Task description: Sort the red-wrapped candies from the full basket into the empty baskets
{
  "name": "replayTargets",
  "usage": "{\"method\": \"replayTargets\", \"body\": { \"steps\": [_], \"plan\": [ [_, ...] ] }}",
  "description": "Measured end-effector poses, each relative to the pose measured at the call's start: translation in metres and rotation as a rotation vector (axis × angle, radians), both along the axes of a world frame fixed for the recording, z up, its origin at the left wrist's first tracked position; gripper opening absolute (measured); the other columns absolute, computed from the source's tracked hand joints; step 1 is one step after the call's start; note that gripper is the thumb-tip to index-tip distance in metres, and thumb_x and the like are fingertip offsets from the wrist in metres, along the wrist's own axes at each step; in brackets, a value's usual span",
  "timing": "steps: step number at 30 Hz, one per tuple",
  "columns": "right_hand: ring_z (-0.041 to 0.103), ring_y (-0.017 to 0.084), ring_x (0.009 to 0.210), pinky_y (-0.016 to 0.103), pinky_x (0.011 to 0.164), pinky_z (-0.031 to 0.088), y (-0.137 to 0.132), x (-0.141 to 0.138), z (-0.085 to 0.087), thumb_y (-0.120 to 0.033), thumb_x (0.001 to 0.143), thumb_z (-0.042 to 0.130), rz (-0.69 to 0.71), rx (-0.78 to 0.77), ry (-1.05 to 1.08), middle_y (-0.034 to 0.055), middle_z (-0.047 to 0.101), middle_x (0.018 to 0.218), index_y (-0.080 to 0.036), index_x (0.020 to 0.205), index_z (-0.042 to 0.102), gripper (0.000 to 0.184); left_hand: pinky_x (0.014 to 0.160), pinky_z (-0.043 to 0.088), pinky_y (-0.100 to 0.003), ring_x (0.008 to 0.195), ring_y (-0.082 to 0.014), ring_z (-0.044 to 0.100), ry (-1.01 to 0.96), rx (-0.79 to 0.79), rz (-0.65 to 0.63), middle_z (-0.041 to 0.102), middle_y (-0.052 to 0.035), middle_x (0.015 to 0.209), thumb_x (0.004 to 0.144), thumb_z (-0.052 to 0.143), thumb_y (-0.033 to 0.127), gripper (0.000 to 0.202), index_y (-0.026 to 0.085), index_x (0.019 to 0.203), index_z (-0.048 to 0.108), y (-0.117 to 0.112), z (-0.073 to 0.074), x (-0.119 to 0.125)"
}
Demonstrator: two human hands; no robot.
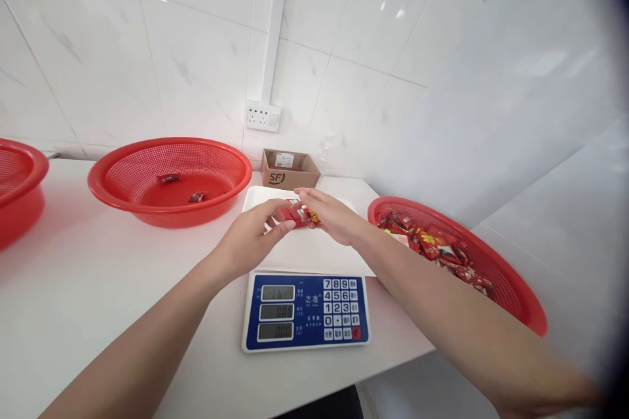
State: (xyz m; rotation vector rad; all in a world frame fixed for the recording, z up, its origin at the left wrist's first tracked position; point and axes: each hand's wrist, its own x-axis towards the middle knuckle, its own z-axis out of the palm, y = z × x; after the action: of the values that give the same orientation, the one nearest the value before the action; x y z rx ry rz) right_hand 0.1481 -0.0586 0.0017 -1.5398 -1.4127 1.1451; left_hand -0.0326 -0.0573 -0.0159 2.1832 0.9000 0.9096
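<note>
My left hand (250,239) and my right hand (330,215) meet over the white tray (314,252) of a blue-faced digital scale (304,311). Both hands are closed on a bunch of small red snack packets (295,213) held between them just above the tray. The fingers of both hands pinch the packets from either side. The scale's top display shows a reading that is too small to read surely.
A red mesh basket (511,288) at the right holds several red packets. Another red basket (170,180) at the back left holds two packets. A third red basket (17,190) is at the far left edge. A small cardboard box (289,170) stands by the tiled wall under a socket (264,116).
</note>
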Motion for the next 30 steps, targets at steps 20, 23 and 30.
{"method": "replayTargets", "body": {
  "steps": [20, 23, 30],
  "plan": [
    [0.051, 0.017, 0.107, 0.033, 0.092, 0.042, -0.054, 0.014, 0.01, -0.029, 0.085, 0.053, -0.064, 0.159, 0.14, 0.0068, 0.053, 0.121, -0.022, 0.121, 0.049, 0.036, 0.066, 0.055, -0.034, 0.081, -0.0204, 0.06, -0.095, -0.161, -0.007, 0.058, -0.0014, 0.094, 0.087, 0.04, 0.039, 0.025, 0.03, 0.106, 0.052, -0.012, -0.009, 0.014],
    [0.049, 0.016, 0.112, 0.032, 0.093, 0.04, -0.064, 0.065, 0.011, -0.022, 0.084, 0.051, -0.277, 0.266, -0.067, 0.0073, 0.051, 0.126, -0.021, 0.121, 0.049, 0.037, 0.06, 0.052, -0.03, 0.068, -0.0165, 0.058, -0.11, -0.233, 0.045, 0.056, 0.0013, 0.078, 0.088, 0.041, 0.039, 0.021, 0.027, 0.101, 0.052, -0.009, -0.006, 0.01],
    [0.057, 0.019, 0.097, 0.027, 0.078, 0.045, -0.095, 0.174, 0.001, -0.024, 0.085, 0.046, -0.365, -0.279, -0.843, 0.0065, 0.062, 0.109, -0.018, 0.108, 0.059, 0.028, 0.056, 0.046, -0.023, 0.06, -0.011, 0.053, -0.174, -0.261, 0.07, 0.054, 0.005, 0.068, 0.087, 0.045, 0.044, 0.021, 0.026, 0.096, 0.051, -0.008, 0.0, 0.006]
  ]
}}
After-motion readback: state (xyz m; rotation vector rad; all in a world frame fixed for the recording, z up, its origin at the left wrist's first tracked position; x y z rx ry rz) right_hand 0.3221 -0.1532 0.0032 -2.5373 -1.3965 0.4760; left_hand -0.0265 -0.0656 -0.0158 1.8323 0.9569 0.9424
